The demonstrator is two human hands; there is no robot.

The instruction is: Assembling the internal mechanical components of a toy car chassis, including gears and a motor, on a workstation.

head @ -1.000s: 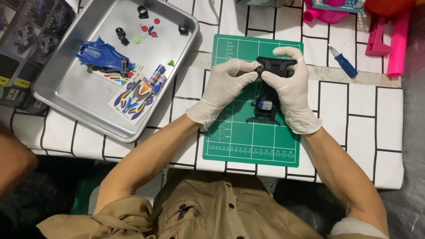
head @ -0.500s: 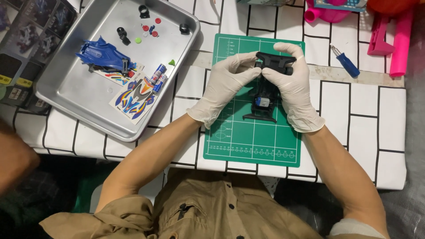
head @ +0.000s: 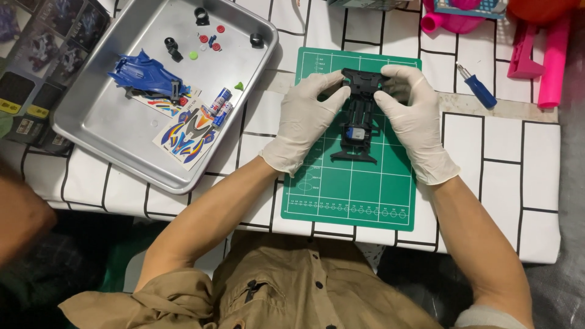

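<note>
Chassis (head: 359, 116), black, upper centre of frame over green cutting mat (head: 347, 201). Left hand (head: 304, 122) and right hand (head: 414, 116), both gloved, pinching its far end; grip unchanged since earlier frames, so work continues at that end.

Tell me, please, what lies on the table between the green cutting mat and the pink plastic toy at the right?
In the head view, a blue-handled screwdriver lies on the tablecloth between the green cutting mat and the pink plastic toy.
</note>
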